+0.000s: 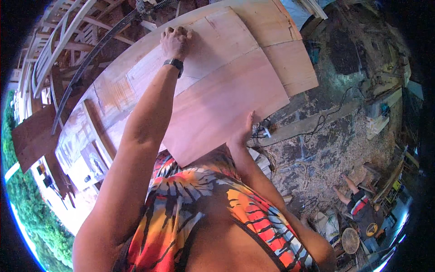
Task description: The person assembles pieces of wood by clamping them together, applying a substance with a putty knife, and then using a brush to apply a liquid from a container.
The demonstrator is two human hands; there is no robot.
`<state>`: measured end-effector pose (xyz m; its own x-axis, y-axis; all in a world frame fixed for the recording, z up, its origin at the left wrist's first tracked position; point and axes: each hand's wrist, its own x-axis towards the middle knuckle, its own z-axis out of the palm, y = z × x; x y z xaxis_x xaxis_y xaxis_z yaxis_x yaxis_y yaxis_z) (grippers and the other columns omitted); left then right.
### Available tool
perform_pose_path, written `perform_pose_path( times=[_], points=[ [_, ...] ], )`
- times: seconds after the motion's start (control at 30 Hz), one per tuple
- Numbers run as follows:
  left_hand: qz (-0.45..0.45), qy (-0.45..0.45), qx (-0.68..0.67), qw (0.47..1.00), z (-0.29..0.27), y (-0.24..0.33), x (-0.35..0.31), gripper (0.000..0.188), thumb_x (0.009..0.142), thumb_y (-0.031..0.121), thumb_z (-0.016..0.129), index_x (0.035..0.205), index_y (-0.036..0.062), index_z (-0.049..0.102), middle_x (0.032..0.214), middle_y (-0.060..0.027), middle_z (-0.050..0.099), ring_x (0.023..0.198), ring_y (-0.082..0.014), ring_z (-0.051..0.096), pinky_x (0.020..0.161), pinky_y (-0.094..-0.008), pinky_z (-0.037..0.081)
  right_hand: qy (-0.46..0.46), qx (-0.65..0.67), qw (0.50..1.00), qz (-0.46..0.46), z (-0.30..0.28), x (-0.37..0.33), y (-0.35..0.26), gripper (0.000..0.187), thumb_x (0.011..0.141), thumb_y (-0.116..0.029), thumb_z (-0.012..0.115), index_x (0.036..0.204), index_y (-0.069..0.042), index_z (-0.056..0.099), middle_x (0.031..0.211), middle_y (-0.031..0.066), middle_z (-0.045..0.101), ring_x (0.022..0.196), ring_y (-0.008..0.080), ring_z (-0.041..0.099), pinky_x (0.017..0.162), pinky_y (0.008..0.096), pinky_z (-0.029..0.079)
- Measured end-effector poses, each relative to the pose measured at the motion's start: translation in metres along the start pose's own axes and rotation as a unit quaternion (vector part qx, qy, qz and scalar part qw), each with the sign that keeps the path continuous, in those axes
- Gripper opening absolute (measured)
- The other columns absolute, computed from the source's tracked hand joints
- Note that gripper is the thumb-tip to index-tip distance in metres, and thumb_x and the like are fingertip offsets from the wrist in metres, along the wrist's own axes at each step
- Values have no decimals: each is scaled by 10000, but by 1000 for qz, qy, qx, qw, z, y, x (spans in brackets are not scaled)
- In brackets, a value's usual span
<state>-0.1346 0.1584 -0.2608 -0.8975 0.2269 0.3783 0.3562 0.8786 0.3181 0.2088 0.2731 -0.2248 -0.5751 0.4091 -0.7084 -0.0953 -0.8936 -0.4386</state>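
A thin, pinkish plywood sheet [226,97] lies tilted in front of me, its near corner close to my shirt. My left hand [176,41], with a dark watch [174,65] on the wrist, reaches to the sheet's far edge, its fingers curled there. Closer to my body, my right hand [241,132] holds the near edge, fingers upright against it and partly hidden. Beneath the sheet is a larger pale wooden surface [115,93], with another plywood piece [292,68] showing beyond its right end.
A narrow wooden strip [99,129] crosses the pale surface at left. Slatted timber frames [68,45] and a brown panel [36,136] stand farther left. A dark cord [322,120] runs over the debris-strewn ground [299,156]. Another person [360,204] is at lower right.
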Motion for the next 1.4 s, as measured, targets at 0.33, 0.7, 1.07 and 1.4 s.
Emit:
perform_pose_path(
  times=[0.33,0.7,1.07,1.4],
  points=[
    [53,-169,9,984,-19,3,24,475,879,535,624,1142,147,702,1162,-142,662,1150,-345,550,991,-458,433,46,-236,969,-55,-29,13,8,764,998,-611,461,1497,-35,406,1472,106,483,1307,232,485,1090,374,400],
    [117,-202,-178,956,-48,-25,5,525,851,378,709,1258,54,636,1315,-201,623,1129,-375,626,956,-470,506,53,-535,843,0,-35,-16,-36,759,959,-635,510,1395,-14,517,1405,166,533,1285,243,494,1078,379,380],
    [-359,-53,-238,901,-201,-97,-243,444,818,251,708,1151,-42,684,1050,-176,717,951,-245,670,868,-362,529,-135,-673,641,-342,26,79,-203,248,931,-183,682,1045,34,724,901,110,741,816,181,674,758,336,528],
    [-317,-38,-199,926,-200,-57,-275,728,699,223,841,1353,29,585,1237,-185,588,1081,-333,587,926,-407,508,-324,-542,752,-190,100,183,-169,657,963,-127,601,1512,84,308,1556,219,380,1461,284,345,1190,363,274]
  ],
)
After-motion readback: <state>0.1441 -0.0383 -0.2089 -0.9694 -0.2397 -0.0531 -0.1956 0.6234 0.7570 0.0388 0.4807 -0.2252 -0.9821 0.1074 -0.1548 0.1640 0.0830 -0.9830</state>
